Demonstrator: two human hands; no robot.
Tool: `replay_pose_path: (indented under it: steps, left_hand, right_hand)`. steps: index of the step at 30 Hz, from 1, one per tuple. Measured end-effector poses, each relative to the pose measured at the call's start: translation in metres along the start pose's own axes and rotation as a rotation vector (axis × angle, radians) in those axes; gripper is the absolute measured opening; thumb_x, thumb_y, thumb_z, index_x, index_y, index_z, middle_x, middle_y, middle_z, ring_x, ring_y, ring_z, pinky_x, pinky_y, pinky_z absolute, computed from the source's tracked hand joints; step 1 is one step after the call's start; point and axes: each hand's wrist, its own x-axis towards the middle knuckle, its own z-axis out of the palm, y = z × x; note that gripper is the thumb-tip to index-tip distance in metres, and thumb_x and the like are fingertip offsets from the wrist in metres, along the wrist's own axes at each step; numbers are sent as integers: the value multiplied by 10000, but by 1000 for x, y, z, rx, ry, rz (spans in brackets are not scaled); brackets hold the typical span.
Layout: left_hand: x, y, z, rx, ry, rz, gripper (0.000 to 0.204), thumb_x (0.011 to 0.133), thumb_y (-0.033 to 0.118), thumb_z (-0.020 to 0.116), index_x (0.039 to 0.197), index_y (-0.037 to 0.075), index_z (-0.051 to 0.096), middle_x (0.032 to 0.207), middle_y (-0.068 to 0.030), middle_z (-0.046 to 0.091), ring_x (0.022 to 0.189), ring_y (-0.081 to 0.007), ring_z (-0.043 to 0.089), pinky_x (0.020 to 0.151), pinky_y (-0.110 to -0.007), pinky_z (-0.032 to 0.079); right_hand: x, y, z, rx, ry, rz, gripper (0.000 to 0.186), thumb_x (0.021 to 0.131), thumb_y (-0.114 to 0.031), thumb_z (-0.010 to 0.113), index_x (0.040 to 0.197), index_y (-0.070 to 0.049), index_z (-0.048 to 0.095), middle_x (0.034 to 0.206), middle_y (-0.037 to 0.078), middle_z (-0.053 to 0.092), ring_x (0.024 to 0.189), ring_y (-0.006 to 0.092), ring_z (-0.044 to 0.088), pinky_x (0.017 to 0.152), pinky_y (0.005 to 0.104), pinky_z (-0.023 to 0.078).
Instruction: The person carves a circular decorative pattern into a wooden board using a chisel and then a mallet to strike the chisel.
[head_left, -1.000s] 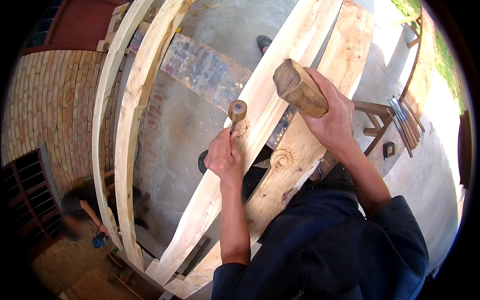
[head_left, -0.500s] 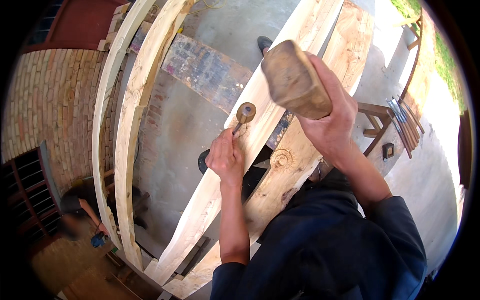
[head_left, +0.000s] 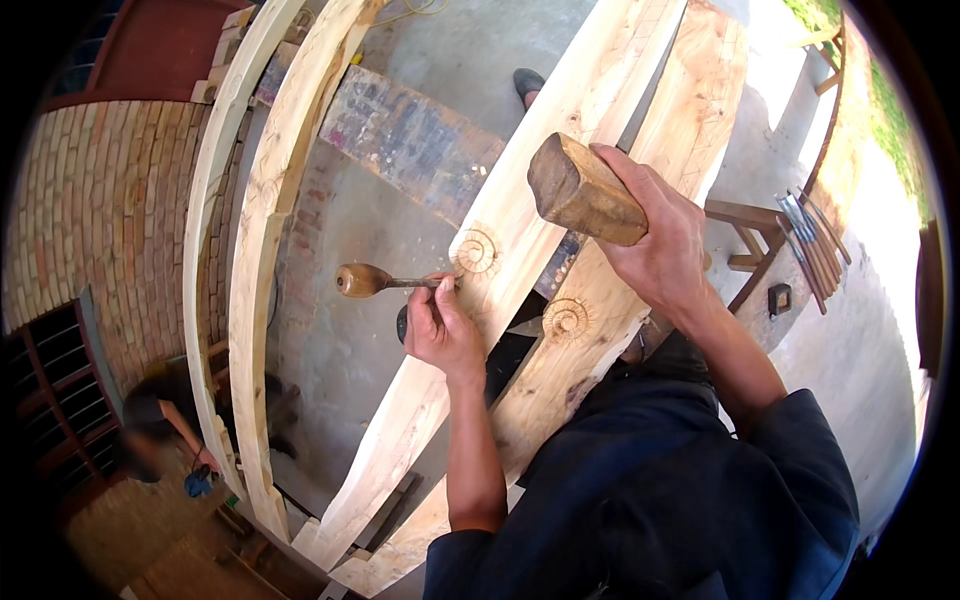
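Our left forearm rose from the lower edge, bare below a dark blue sleeve, and bent slightly at the wrist toward the nearer timber beam (head_left: 440, 400). Our left hand (head_left: 442, 330) was closed around the metal shank of a chisel (head_left: 385, 282), fingers curled tight with the thumb on top. The chisel lay nearly level, its round wooden handle pointing left into the open air, and its tip met the beam's edge just beside a carved spiral rosette (head_left: 477, 251).

Our right arm reached up and across from the right, elbow low, wrist cocked. Our right hand (head_left: 660, 240) gripped a wooden mallet (head_left: 582, 190), fingers wrapped fully around it, the blocky head raised above and to the right of the chisel, well apart from it.

A second beam (head_left: 610, 300) lay alongside, bearing another carved spiral (head_left: 566, 318). Two paler curved beams (head_left: 255, 250) ran at the left. Below them another person (head_left: 160, 420) crouched near a brick wall (head_left: 90, 220). A wooden trestle (head_left: 745, 235) stood at the right.
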Motion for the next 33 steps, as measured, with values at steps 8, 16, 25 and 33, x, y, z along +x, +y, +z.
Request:
replay_pose_path:
  steps: [8,16,25,33]
  left_hand:
    - [3,2,-2,89,-40,52,41,1011,25,771,1017,-15,764,887,-94,791,719,-161,717,655,-305,559]
    - [4,1,-1,139,-58,85,47,1006,35,781,1023,-8,771,887,-99,796,690,-172,714,637,-311,553]
    - [5,6,-3,154,-100,105,93,1063,35,711,1065,-40,766,869,-72,781,757,-108,687,710,-273,555]
    - [6,7,-2,182,-110,109,96,1059,18,692,1037,-33,770,860,-72,778,748,-111,690,698,-274,550]
  right_hand:
    - [0,2,9,-5,-8,-45,706,777,-27,859,1445,-146,662,1096,131,763,998,356,767,844,419,609]
    - [-1,5,11,-11,-6,-61,690,787,-54,838,1445,-156,657,1026,118,747,927,352,760,786,434,606]
    - [1,8,13,-13,-7,-65,664,802,-82,842,1436,-152,659,1014,113,741,920,353,759,785,434,610]
    - [1,8,13,-25,-19,-68,672,799,-93,843,1441,-153,655,1013,110,742,910,354,759,771,435,610]
